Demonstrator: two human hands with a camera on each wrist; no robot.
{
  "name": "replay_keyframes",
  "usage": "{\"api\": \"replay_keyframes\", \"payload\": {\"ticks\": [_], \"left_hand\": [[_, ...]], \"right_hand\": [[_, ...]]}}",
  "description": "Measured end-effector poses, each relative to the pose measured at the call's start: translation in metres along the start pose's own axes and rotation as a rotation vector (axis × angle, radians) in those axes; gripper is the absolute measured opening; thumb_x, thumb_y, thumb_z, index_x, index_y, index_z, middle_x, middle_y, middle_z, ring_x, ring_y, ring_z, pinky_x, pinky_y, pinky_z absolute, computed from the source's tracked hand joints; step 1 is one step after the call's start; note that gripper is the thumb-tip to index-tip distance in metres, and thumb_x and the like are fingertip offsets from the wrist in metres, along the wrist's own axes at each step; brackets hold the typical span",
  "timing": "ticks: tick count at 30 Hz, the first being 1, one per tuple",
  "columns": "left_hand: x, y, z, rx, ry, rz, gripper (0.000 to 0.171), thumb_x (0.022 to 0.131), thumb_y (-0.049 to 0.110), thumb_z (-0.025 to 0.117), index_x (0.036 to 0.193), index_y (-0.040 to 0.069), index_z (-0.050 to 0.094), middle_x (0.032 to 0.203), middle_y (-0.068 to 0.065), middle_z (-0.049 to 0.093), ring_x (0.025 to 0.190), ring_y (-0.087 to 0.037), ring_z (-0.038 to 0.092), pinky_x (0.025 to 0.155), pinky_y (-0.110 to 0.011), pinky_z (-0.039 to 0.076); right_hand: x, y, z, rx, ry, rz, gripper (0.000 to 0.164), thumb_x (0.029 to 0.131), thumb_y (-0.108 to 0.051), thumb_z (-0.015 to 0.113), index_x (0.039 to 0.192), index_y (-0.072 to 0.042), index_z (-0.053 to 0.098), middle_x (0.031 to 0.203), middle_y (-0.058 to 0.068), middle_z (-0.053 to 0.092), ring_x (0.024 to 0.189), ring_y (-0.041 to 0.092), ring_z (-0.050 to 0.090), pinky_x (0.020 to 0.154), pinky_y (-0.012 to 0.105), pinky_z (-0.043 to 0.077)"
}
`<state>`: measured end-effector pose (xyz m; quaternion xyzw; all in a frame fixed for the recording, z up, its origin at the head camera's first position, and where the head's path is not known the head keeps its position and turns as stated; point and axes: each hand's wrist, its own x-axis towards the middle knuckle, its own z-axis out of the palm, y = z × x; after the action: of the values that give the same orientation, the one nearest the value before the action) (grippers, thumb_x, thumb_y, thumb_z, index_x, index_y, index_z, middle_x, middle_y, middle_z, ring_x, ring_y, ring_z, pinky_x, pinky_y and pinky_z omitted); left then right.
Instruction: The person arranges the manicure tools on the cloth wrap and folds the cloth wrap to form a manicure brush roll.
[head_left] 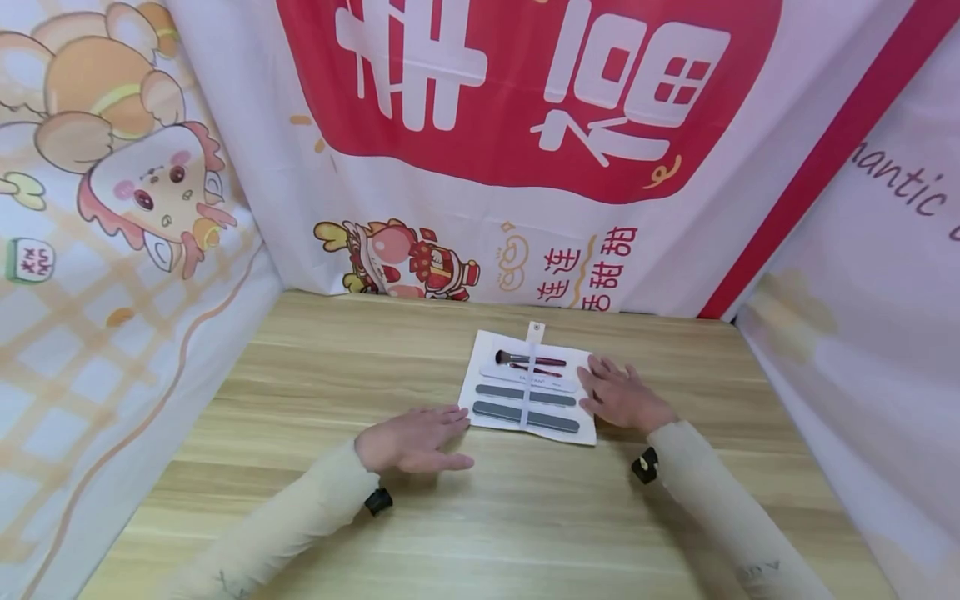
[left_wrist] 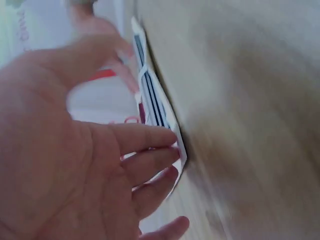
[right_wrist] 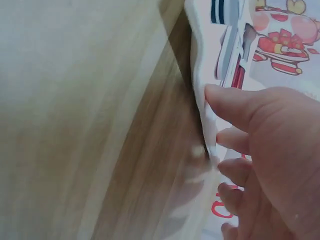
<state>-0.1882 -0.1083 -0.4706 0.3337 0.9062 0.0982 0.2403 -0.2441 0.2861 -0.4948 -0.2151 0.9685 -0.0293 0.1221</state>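
An unfolded white case (head_left: 469, 375) lies flat on the wooden table. Under its pale strap (head_left: 528, 392) sit two grey nail files (head_left: 558, 422), a dark-bristled brush (head_left: 504, 357) and a thin tool with a dark red handle (head_left: 551, 373). My left hand (head_left: 412, 440) reaches the case's left edge with straight fingers, the thumb held apart. At the opposite edge is my right hand (head_left: 624, 400), its fingers spread and the thumb tip (right_wrist: 212, 92) right at the border. In the left wrist view, the fingertips (left_wrist: 170, 136) overlap the case's edge.
The wooden table (head_left: 360, 533) runs back to a printed cloth (head_left: 525, 183) hanging behind the case. More printed cloth (head_left: 135, 333) hangs at the left, and a pale one (head_left: 847, 333) at the right. A small black device (head_left: 378, 502) sits at each wrist.
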Motion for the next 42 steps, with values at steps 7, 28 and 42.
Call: {"api": "replay_keyframes", "payload": {"ticks": [7, 28, 42], "left_hand": [[0.005, -0.024, -0.005, -0.088, 0.086, 0.021, 0.075, 0.106, 0.040, 0.060, 0.164, 0.002, 0.031, 0.176, -0.013, 0.021, 0.164, -0.032, 0.023, 0.131, -0.050, 0.025], [0.027, -0.015, 0.008, -0.063, 0.167, 0.023, 0.073, 0.101, 0.029, 0.066, 0.159, -0.004, 0.037, 0.173, -0.020, 0.027, 0.160, -0.037, 0.029, 0.131, -0.049, 0.026], [0.046, -0.015, 0.009, -0.082, 0.434, 0.144, 0.022, 0.089, 0.001, 0.073, 0.071, 0.008, 0.063, 0.075, 0.001, 0.061, 0.066, -0.009, 0.044, 0.063, -0.025, 0.039]], "right_hand": [[-0.026, -0.021, -0.003, 0.054, 0.046, -0.050, 0.070, 0.107, -0.037, 0.060, 0.161, 0.002, 0.037, 0.171, 0.028, 0.027, 0.158, 0.049, 0.027, 0.125, 0.068, 0.025], [-0.040, -0.033, 0.019, 0.143, 0.020, -0.070, 0.062, 0.102, -0.041, 0.070, 0.148, -0.002, 0.057, 0.170, 0.019, 0.036, 0.157, 0.041, 0.035, 0.122, 0.057, 0.037], [-0.036, -0.019, 0.015, 0.087, 0.194, -0.202, 0.015, 0.093, -0.019, 0.081, 0.108, -0.013, 0.078, 0.107, 0.001, 0.078, 0.087, 0.007, 0.066, 0.078, 0.029, 0.061]]}}
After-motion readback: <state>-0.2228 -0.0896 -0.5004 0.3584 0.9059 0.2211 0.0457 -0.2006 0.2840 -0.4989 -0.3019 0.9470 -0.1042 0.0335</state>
